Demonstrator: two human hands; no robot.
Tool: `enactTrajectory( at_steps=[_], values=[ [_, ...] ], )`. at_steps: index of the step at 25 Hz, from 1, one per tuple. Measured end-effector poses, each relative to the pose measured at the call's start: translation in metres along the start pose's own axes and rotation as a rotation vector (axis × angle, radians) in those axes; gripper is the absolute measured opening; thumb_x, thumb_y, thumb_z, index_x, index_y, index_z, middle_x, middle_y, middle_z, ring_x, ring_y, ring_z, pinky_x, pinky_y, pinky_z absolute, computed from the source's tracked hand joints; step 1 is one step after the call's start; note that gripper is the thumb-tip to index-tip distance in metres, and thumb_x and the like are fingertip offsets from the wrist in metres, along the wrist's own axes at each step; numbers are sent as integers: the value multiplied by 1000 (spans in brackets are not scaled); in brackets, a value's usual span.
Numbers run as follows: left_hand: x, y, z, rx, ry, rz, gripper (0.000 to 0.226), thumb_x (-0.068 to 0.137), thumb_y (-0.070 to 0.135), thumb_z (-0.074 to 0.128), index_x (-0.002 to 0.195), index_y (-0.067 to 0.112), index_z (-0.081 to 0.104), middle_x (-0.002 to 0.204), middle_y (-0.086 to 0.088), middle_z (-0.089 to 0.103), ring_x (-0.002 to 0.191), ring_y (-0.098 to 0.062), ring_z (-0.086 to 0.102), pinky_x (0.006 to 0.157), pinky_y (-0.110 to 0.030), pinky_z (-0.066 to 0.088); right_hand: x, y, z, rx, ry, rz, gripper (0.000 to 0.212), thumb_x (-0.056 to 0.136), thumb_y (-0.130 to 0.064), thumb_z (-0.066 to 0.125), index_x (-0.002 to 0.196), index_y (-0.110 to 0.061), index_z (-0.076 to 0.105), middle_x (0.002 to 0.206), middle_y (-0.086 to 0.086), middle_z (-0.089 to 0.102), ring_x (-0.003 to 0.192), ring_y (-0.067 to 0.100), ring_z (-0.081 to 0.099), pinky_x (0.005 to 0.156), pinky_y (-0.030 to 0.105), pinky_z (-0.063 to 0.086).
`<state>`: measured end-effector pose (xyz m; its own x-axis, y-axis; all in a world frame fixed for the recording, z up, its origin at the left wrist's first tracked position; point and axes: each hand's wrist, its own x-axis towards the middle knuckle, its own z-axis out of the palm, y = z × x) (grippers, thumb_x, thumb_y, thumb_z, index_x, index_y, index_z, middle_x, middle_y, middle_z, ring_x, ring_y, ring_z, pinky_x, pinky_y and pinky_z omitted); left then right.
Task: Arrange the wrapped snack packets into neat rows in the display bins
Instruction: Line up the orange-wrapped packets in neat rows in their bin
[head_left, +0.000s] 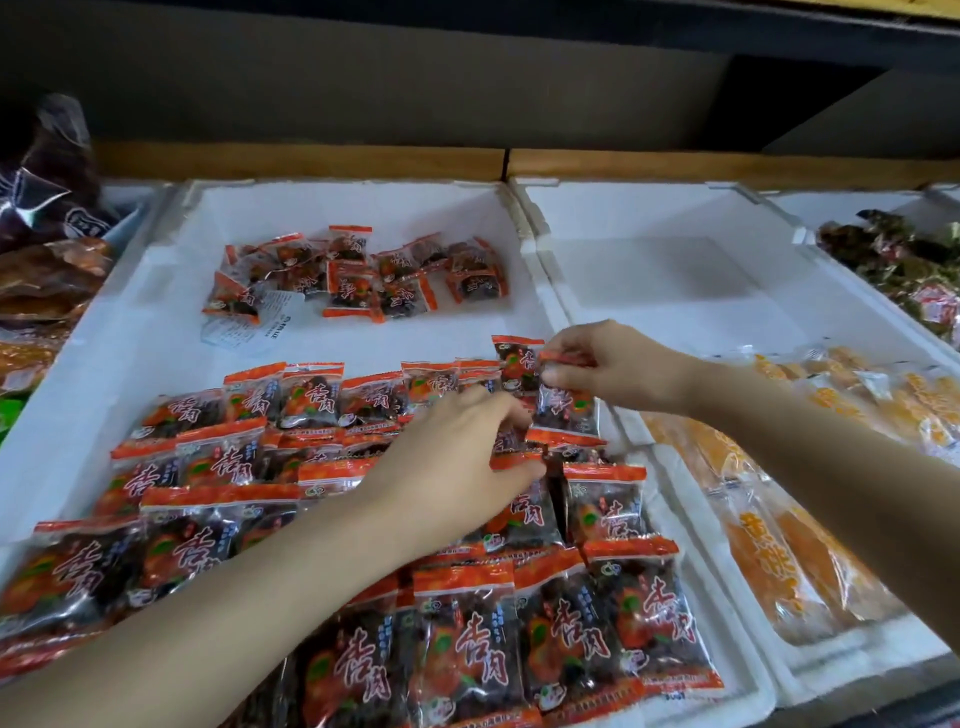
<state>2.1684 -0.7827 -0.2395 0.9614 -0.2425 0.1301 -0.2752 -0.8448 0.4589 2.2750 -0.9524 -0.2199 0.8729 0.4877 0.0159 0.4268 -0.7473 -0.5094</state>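
The front row of red apricot packets lies nearest, beneath the left forearm. Beyond it the left hand rests on the rows with its fingers bent; I cannot tell whether it pinches a packet. Just beside it the right hand pinches one packet by its top seal, hanging upright over the row end.

I'd say the packet wants lowering label-up into the gap at the left fingertips, seal overlapping like its neighbours, with the left hand keeping the row flat.

By count: two hands, one held packet, some five rows, roughly a dozen loose packets beyond the hands in the foam bin, and a second bin right of the right hand with orange packets.
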Motion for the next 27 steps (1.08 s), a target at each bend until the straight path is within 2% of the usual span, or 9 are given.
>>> enactTrajectory(
  at_steps=[2,3,6,9,13,17,22,25,27],
  values=[
    [-1,-3,3,49,-35,11,41,91,48,55,129,32,49,131,13,46,124,-7,40,102,-25,33,5,2,9,-35,-46,-35,7,93,-21,56,96,-16,54,84,-10,56,86,13,52,66,10,37],
    [-1,-3,5,61,-38,18,41,91,47,56,129,32,50,131,13,46,124,-7,40,102,-25,33,7,3,12,-54,-69,-52,5,94,-21,53,98,-17,53,83,-12,52,86,12,49,64,12,35],
    [0,-6,7,83,-42,24,38,91,44,58,127,33,52,127,13,47,122,-8,41,101,-27,35,13,5,17,-136,-148,-84,24,98,-19,44,115,-9,58,102,-2,56,97,14,50,76,20,34],
    [2,-7,8,77,-39,27,37,92,41,58,128,34,52,125,13,47,120,-8,42,99,-26,36,15,8,21,-172,-124,-105,28,99,-17,42,121,-11,59,120,3,59,111,17,52,92,24,37],
    [1,-8,10,81,-26,51,36,93,39,57,128,33,52,122,14,47,118,-7,42,98,-24,35,9,11,24,-45,-21,-82,25,96,-16,50,119,-18,58,116,-3,60,107,9,54,84,13,35],
    [0,-9,5,49,-32,93,34,94,41,55,127,34,52,117,17,45,110,-4,43,93,-21,35,2,5,18,-82,13,-132,32,97,-16,46,129,-19,50,126,-4,54,110,3,49,89,11,32],
    [35,-47,-38,-13,92,70,29,95,38,52,123,30,53,118,18,42,115,-1,40,96,-18,30,36,-18,-1,-205,258,-245,33,98,-24,44,131,-19,45,129,0,51,114,12,48,94,23,37],
    [79,-98,-55,69,121,12,36,96,32,53,130,20,50,133,6,45,124,-11,42,99,-22,31,95,-18,7,-319,190,-202,50,96,-20,49,143,-15,31,145,8,38,130,23,39,105,29,30],
    [107,-128,-56,117,94,-54,43,96,31,54,136,16,47,142,-1,44,131,-18,41,106,-29,32,133,-11,15,-398,91,-147,66,94,-13,51,149,-14,15,155,10,19,138,27,30,109,31,26]
  ],
)
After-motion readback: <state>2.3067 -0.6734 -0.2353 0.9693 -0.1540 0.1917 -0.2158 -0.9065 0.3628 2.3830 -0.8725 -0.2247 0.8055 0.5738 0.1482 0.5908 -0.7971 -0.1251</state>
